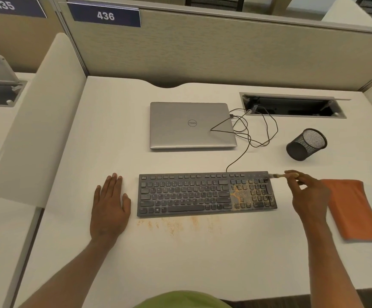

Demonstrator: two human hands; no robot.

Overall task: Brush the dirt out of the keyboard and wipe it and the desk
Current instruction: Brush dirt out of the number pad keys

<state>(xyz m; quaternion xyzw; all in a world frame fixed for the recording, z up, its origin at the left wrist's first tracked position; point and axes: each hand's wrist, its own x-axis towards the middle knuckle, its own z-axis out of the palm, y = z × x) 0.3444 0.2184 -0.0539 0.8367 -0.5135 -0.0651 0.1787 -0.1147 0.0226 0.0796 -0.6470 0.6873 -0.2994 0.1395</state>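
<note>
Left hand (109,205) flat on desk (180,263), fingers straight; right hand (309,196) pinches brush (278,175) at keyboard (191,194) corner.

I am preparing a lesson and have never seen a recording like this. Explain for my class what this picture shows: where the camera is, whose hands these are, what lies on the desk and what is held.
There is no machine here. A person wears a camera on the head, so the one picture looks forward and down at their own two hands. The left hand lies flat on the desk beside the keyboard and holds nothing. The right hand pinches a small brush, with its bristles at the keyboard's far right corner. Orange-brown dirt sits on the keyboard's right part, and more lies on the desk in front of it. Behind are a closed laptop and a black mesh pen cup. An orange cloth lies at the right.
</note>
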